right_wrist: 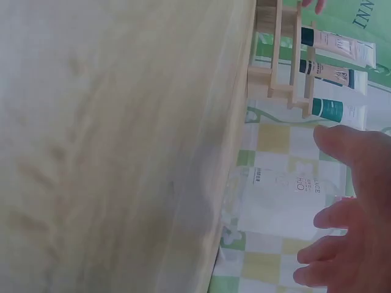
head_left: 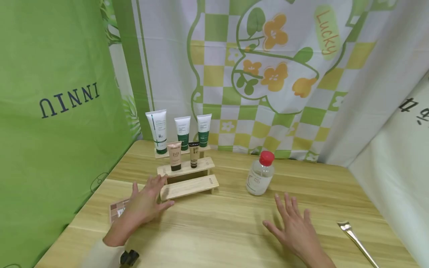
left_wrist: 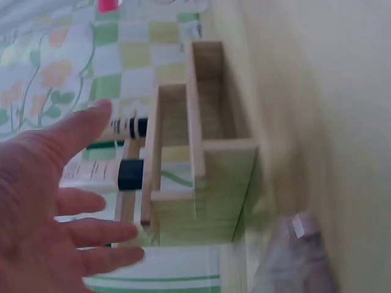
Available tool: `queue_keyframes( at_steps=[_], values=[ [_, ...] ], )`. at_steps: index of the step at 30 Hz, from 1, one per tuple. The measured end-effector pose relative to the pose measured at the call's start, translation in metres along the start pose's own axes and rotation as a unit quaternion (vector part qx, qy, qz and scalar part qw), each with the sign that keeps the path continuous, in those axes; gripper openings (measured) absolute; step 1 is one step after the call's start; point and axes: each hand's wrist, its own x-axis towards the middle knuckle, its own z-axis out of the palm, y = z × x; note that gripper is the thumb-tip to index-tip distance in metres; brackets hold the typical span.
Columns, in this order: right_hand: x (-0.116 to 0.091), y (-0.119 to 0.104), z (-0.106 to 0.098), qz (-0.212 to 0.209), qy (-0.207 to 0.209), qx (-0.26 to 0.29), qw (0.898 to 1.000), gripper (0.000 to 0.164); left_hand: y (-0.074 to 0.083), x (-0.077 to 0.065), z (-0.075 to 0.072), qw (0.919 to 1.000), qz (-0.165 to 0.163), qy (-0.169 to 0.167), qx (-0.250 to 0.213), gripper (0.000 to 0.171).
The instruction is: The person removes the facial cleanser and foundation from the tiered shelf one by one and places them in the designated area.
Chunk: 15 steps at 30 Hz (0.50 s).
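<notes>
A stepped wooden display stand (head_left: 189, 187) stands on the table, its lowest step bare. The middle step bears a pink BB cream tube (head_left: 175, 156) and a small black-and-gold tube (head_left: 193, 155). Three white-and-green tubes (head_left: 158, 130) stand along the top step. My left hand (head_left: 145, 203) has its fingers spread by the stand's left end, holding nothing; in the left wrist view, its fingertips overlap the stand's edge. With fingers spread and nothing held, my right hand (head_left: 295, 230) hovers in front of a clear bottle (head_left: 259, 180) with a red cap, label facing me.
Partly behind my left wrist lies an eyeshadow palette (head_left: 117, 208). A slim metal tool (head_left: 358, 242) with a flat, flared end lies at the right of the wooden table (head_left: 228, 230). Patterned cloth (head_left: 221, 74) hangs behind the table, with green cloth (head_left: 60, 149) at left.
</notes>
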Motion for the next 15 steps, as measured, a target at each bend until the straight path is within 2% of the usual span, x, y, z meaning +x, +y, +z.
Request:
queue_keyframes(
  at_steps=[4,7,11,15],
  values=[
    [-0.001,-0.001,0.001,-0.015,0.017,0.004,1.0,0.083,-0.013,0.017,-0.014,0.9977,-0.007,0.038,-0.055,0.08],
    [-0.002,-0.002,0.0,-0.013,0.016,0.008,1.0,0.08,-0.024,0.031,-0.014,0.992,-0.018,0.06,-0.11,0.072],
    [-0.003,-0.005,-0.001,-0.018,0.016,0.011,1.0,0.078,-0.038,0.047,-0.006,0.9886,-0.024,0.031,-0.145,0.076],
    [-0.002,-0.009,-0.001,-0.026,0.021,0.014,0.999,0.076,-0.048,0.061,0.002,0.9891,-0.026,-0.004,-0.145,0.086]
  ],
)
